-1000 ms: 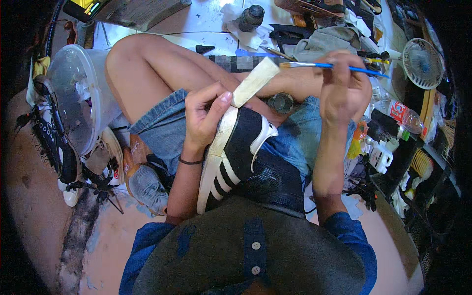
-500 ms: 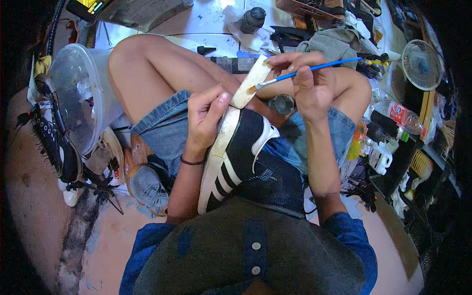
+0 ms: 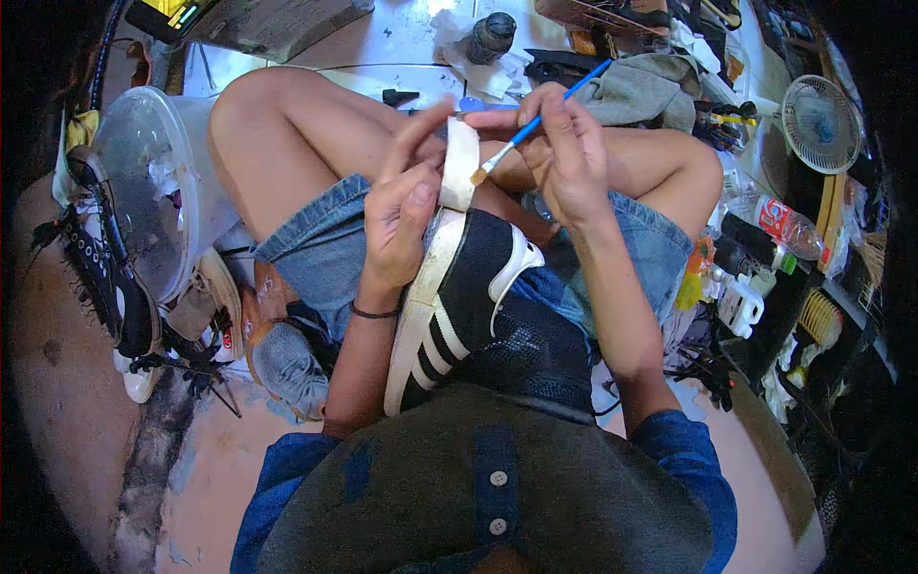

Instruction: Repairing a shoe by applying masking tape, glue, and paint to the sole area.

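A black sneaker [image 3: 478, 258] with three white stripes lies between my lap and chest, its toe pointing away. A loose whitish sole strip [image 3: 462, 163] stands up past the toe end, peeled from the shoe and curved. My left hand [image 3: 397, 215] grips the strip near its base with the thumb in front; its index finger stretches up behind it. My right hand [image 3: 574, 163] holds a thin blue-handled paintbrush [image 3: 524, 136], bristles down at the strip's inner face. The right index fingertip reaches the strip's upper end.
A clear plastic tub [image 3: 143, 206] and other shoes [image 3: 129, 297] stand at the left. Beyond my legs is a dark bottle [image 3: 492, 38] beside a grey cloth [image 3: 645, 91]. A plastic bottle [image 3: 789, 225], a white jug [image 3: 738, 306] and a brush [image 3: 819, 320] crowd the right.
The strip has swung left and more upright. My right hand has moved left with the paintbrush, whose handle is tilted more steeply. My left index finger has stretched upward.
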The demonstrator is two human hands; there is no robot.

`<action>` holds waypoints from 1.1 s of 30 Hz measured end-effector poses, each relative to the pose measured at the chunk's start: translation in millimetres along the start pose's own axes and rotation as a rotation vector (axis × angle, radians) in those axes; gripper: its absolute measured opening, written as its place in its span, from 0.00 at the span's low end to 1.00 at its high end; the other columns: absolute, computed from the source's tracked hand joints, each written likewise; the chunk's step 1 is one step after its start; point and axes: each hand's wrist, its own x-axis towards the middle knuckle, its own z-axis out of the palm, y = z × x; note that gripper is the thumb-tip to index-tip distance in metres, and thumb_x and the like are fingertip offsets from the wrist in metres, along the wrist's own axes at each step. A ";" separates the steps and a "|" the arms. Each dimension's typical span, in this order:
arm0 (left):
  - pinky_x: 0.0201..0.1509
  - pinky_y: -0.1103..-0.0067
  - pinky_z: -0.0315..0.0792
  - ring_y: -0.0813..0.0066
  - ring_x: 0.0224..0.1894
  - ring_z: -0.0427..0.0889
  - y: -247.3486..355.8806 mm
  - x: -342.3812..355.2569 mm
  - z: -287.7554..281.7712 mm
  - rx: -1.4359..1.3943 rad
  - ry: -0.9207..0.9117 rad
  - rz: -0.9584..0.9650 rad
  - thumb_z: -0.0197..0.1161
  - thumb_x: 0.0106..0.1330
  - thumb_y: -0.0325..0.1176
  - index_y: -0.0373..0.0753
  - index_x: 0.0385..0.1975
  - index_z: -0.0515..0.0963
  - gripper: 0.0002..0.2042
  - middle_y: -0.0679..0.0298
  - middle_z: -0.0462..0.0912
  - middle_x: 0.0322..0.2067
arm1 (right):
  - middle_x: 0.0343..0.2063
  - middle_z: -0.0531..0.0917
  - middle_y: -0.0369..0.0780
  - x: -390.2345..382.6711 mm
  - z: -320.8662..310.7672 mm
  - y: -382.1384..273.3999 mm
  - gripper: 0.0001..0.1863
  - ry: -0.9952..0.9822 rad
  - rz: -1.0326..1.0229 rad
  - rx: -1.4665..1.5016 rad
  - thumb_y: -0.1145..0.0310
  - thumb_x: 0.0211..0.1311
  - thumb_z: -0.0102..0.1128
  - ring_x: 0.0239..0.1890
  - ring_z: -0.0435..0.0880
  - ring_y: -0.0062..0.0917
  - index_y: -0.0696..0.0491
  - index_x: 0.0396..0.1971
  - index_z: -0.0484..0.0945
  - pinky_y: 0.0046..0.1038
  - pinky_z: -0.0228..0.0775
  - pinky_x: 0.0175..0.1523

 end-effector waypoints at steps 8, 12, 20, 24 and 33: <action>0.70 0.57 0.55 0.45 0.66 0.64 0.9 2.4 -1.0 -0.153 -0.045 -0.038 0.55 0.69 0.41 0.31 0.18 0.69 0.20 0.36 0.61 0.64 | 0.35 0.85 0.49 1.2 11.5 -2.0 0.18 0.021 -0.081 -0.036 0.56 0.74 0.47 0.40 0.84 0.25 0.57 0.34 0.72 0.26 0.74 0.49; 0.69 0.55 0.55 0.44 0.67 0.64 3.5 2.5 -2.9 -0.177 -0.080 -0.015 0.61 0.64 0.40 0.31 0.19 0.70 0.19 0.36 0.62 0.63 | 0.35 0.85 0.47 0.9 12.0 -10.5 0.19 -0.032 -0.182 -0.153 0.57 0.75 0.46 0.41 0.84 0.26 0.58 0.33 0.74 0.28 0.73 0.51; 0.68 0.56 0.58 0.45 0.64 0.67 2.2 1.0 -4.0 -0.223 -0.079 -0.073 0.64 0.61 0.39 0.32 0.19 0.70 0.17 0.38 0.65 0.61 | 0.33 0.83 0.42 -0.6 7.7 -25.7 0.17 0.002 -0.278 -0.240 0.59 0.73 0.50 0.39 0.81 0.23 0.59 0.32 0.75 0.25 0.72 0.48; 0.67 0.56 0.59 0.45 0.64 0.67 1.4 2.8 -2.6 -0.182 -0.063 -0.014 0.64 0.61 0.39 0.32 0.19 0.70 0.17 0.39 0.66 0.60 | 0.31 0.80 0.37 -10.0 14.3 -33.9 0.14 0.003 -0.331 -0.306 0.62 0.71 0.56 0.36 0.77 0.19 0.60 0.33 0.77 0.22 0.70 0.44; 0.67 0.56 0.59 0.44 0.64 0.68 2.6 4.0 -2.1 -0.180 -0.076 0.015 0.63 0.60 0.35 0.32 0.18 0.69 0.15 0.39 0.66 0.60 | 0.29 0.81 0.34 13.5 -0.4 -29.1 0.12 0.134 -0.267 -0.391 0.64 0.69 0.60 0.33 0.78 0.15 0.59 0.34 0.80 0.19 0.70 0.41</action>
